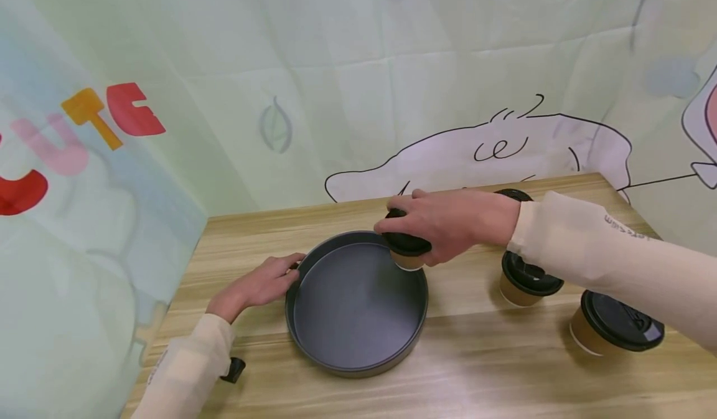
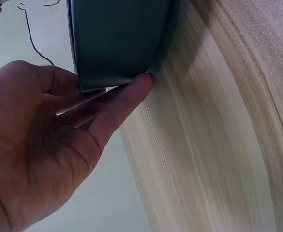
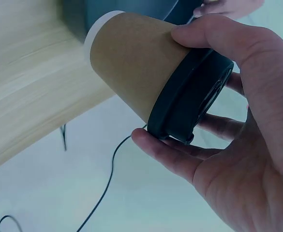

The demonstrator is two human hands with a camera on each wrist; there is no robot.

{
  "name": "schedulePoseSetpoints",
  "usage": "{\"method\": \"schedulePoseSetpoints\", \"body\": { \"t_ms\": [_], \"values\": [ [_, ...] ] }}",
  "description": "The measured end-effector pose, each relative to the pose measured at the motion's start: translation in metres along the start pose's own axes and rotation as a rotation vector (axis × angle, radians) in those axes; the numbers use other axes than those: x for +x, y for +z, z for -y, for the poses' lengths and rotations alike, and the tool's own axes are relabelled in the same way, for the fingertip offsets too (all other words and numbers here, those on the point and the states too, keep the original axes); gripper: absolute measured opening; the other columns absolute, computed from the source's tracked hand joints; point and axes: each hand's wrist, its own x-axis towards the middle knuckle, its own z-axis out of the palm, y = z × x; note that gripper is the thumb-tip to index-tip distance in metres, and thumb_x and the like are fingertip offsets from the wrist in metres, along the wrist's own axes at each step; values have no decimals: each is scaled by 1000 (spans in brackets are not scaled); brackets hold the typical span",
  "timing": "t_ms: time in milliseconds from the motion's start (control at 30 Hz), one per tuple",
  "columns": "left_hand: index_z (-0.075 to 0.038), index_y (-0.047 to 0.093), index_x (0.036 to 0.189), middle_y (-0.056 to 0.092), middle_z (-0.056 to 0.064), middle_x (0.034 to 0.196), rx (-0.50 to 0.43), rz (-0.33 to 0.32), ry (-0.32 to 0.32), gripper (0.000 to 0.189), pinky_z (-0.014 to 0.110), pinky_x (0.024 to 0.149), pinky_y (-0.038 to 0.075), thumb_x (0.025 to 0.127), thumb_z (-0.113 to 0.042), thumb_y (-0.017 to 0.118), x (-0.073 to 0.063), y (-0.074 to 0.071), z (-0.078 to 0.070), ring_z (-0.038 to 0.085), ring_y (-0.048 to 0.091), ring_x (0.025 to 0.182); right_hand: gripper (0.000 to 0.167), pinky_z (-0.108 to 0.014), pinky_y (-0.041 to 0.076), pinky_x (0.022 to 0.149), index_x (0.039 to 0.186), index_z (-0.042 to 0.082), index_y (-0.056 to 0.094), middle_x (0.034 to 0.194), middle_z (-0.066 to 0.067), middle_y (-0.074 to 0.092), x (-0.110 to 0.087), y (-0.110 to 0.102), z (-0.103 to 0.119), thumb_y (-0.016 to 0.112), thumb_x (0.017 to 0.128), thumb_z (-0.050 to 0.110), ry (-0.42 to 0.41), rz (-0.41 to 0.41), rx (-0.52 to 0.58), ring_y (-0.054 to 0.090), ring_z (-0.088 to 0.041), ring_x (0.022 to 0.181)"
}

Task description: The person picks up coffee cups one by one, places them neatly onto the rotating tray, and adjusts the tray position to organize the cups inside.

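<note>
A round dark grey cake pan (image 1: 358,307) sits on the wooden table. My left hand (image 1: 269,279) is at its left side, fingers extended and fingertips against the outer wall near the rim. In the left wrist view, one long finger of that hand (image 2: 49,130) reaches low on the pan's wall (image 2: 117,43). My right hand (image 1: 448,223) grips a brown paper cup (image 3: 131,63) around its black lid (image 3: 189,92). The cup, tilted, is held over the pan's right rim, thumb on one side and fingers on the other.
Two more lidded paper cups stand on the right, one cup (image 1: 521,288) beneath the right forearm and another cup (image 1: 599,329) nearer the front. A further black lid (image 1: 514,193) shows behind the right wrist. A printed curtain (image 1: 269,176) hangs along the table's back and left edges.
</note>
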Motion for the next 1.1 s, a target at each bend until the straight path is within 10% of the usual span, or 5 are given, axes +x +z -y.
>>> {"method": "schedulePoseSetpoints", "body": {
  "t_ms": [400,1100],
  "values": [
    [8,49,147,65,20,130,5,1,26,48,54,100,49,107,-16,40,0,-2,0,27,62,110,79,-39,57,81,160,36,36,159,-6,34,34,-3,33,78,92,37,-40,144,-58,50,-34,125],
    [1,50,149,67,15,128,-19,16,2,44,45,92,50,109,-15,40,0,-1,0,22,62,105,72,-37,56,75,157,41,38,151,-3,39,79,16,73,74,94,43,-176,124,-89,50,-33,122]
  ]
}}
